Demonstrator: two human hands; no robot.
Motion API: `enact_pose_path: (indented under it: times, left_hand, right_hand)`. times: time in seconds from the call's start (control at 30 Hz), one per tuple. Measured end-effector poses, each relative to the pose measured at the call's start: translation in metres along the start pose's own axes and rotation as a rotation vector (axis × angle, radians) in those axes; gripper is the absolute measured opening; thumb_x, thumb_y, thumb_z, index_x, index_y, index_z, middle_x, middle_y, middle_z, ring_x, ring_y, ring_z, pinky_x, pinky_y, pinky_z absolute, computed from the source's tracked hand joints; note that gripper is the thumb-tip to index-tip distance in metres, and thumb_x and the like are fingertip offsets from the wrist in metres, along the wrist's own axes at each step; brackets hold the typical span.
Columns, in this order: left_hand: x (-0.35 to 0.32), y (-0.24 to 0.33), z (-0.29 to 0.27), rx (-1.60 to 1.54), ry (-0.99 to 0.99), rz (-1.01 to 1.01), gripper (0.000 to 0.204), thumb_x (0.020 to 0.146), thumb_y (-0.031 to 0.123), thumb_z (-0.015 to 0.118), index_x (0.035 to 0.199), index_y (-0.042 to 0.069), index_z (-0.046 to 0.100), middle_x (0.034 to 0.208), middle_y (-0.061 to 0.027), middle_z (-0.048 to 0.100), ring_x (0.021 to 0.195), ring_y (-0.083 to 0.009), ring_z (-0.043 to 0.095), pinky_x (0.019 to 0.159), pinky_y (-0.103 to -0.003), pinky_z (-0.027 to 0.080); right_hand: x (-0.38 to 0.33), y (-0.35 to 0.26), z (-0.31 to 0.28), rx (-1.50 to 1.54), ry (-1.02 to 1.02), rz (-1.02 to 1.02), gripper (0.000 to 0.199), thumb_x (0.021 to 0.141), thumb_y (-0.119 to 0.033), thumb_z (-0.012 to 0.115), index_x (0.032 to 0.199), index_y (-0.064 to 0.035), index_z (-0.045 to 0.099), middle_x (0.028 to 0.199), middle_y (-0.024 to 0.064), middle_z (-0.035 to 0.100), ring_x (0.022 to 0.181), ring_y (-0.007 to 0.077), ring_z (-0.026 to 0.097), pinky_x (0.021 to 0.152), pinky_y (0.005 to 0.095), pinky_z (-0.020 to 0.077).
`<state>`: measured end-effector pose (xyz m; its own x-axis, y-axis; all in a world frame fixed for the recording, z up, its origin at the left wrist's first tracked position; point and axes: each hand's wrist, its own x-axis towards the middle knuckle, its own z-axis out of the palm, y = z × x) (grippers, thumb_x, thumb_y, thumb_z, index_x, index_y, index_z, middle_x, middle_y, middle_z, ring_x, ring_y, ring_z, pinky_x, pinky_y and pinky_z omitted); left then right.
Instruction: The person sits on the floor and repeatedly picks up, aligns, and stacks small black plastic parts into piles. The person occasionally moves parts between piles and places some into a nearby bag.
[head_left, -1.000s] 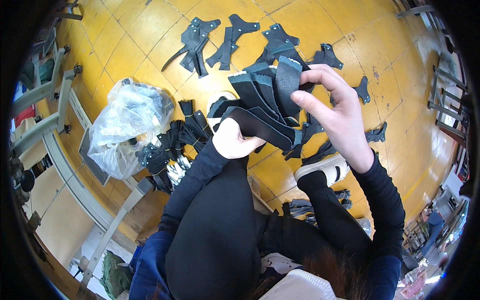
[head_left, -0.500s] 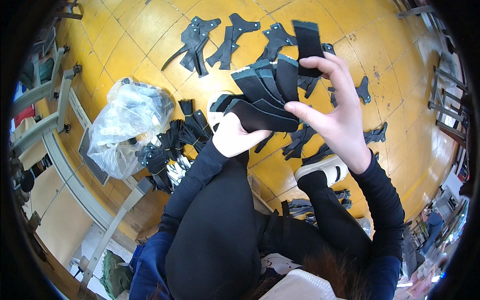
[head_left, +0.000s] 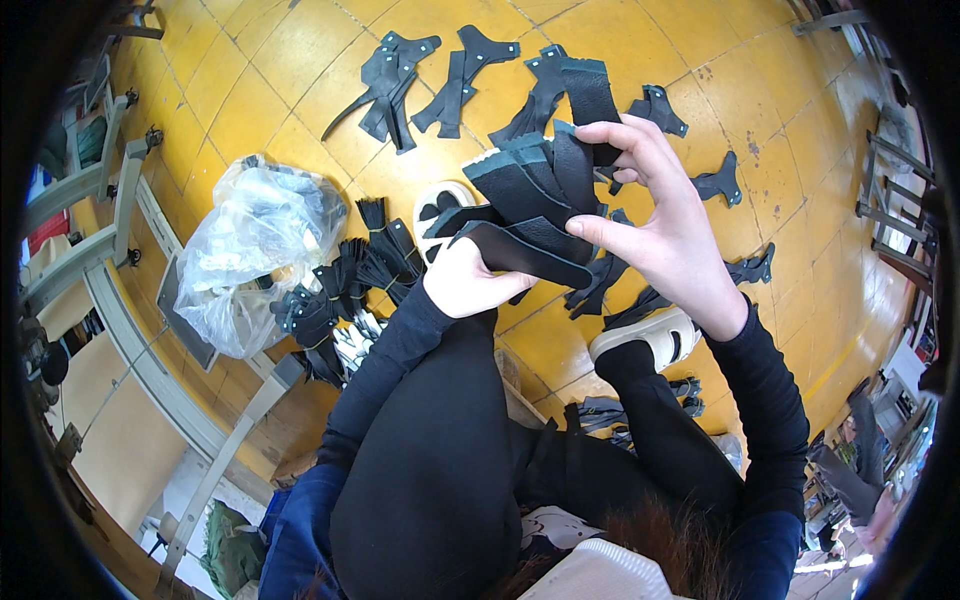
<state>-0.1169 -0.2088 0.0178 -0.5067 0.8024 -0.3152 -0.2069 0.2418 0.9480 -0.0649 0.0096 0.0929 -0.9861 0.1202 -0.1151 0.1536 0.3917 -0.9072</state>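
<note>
A fanned stack of black leather pieces [head_left: 515,185], with blue-grey cut edges, is gripped at its lower left by my left hand [head_left: 468,280], thumb across the front. My right hand [head_left: 665,210] is at the stack's right side. Its curled fingers hold a single leather strip [head_left: 590,95] that stands up beyond the stack, while the thumb tip rests near the stack's right edge. The fingers partly hide where the strip is pinched.
Bundles of black leather cutouts [head_left: 465,80] lie in a row on the yellow tiled floor [head_left: 290,70]. To the left are a clear plastic bag [head_left: 265,240], tied black strips [head_left: 345,275] and a metal frame [head_left: 150,350]. A pale sandal [head_left: 650,340] is on my foot.
The strip in my right hand has moved down and left, closer to the stack. The front piece of the stack has tilted away from the others.
</note>
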Motion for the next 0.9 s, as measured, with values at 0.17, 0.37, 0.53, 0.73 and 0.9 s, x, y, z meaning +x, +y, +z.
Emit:
enact_pose_path:
  times: [0.17, 0.37, 0.53, 0.73, 0.9]
  left_hand:
    - [0.008, 0.007, 0.002, 0.000, 0.019, 0.059, 0.032, 0.074, 0.002, 0.071, 0.104, -0.002, 0.063, 0.100, -0.0089, 0.068, 0.087, -0.0145, 0.064, 0.077, -0.030, 0.051]
    - [0.016, 0.002, 0.007, 0.337, 0.113, -0.162, 0.048, 0.070, 0.011, 0.080, 0.112, 0.000, 0.059, 0.104, -0.0087, 0.066, 0.095, -0.0166, 0.062, 0.085, -0.030, 0.048]
    - [0.005, -0.015, -0.002, 0.234, 0.033, -0.097, 0.051, 0.069, 0.009, 0.081, 0.114, -0.001, 0.058, 0.105, -0.0076, 0.065, 0.097, -0.0178, 0.060, 0.091, -0.030, 0.046]
    - [0.005, 0.006, -0.005, -0.278, -0.019, -0.093, 0.042, 0.074, -0.005, 0.067, 0.114, -0.002, 0.054, 0.093, -0.0093, 0.064, 0.091, -0.0176, 0.061, 0.073, -0.028, 0.051]
    - [-0.002, -0.001, 0.004, -0.615, 0.075, -0.074, 0.037, 0.079, 0.000, 0.064, 0.115, -0.001, 0.054, 0.104, -0.0073, 0.061, 0.092, -0.0130, 0.058, 0.080, -0.027, 0.047]
  right_hand:
    - [0.000, -0.002, -0.003, -0.083, 0.076, 0.008, 0.048, 0.075, -0.016, 0.072, 0.118, -0.0064, 0.054, 0.122, 0.0099, 0.050, 0.114, 0.0237, 0.051, 0.090, 0.0332, 0.0426]
    - [-0.002, 0.000, 0.000, -0.364, 0.114, -0.138, 0.050, 0.077, -0.021, 0.073, 0.119, -0.0047, 0.052, 0.122, 0.0131, 0.049, 0.114, 0.0275, 0.052, 0.091, 0.0348, 0.0439]
    - [-0.004, 0.001, 0.009, -0.271, 0.152, -0.064, 0.050, 0.078, -0.021, 0.072, 0.121, -0.0055, 0.051, 0.123, 0.0160, 0.047, 0.115, 0.0307, 0.051, 0.095, 0.0361, 0.0419]
    - [0.001, 0.004, -0.006, -0.211, 0.232, -0.045, 0.031, 0.083, -0.013, 0.067, 0.112, -0.0042, 0.058, 0.114, 0.0131, 0.054, 0.104, 0.0266, 0.057, 0.088, 0.0309, 0.0446]
    - [0.000, 0.003, -0.008, -0.207, 0.227, -0.060, 0.024, 0.084, -0.010, 0.064, 0.106, -0.0027, 0.060, 0.107, 0.0104, 0.058, 0.099, 0.0245, 0.058, 0.085, 0.0295, 0.0448]
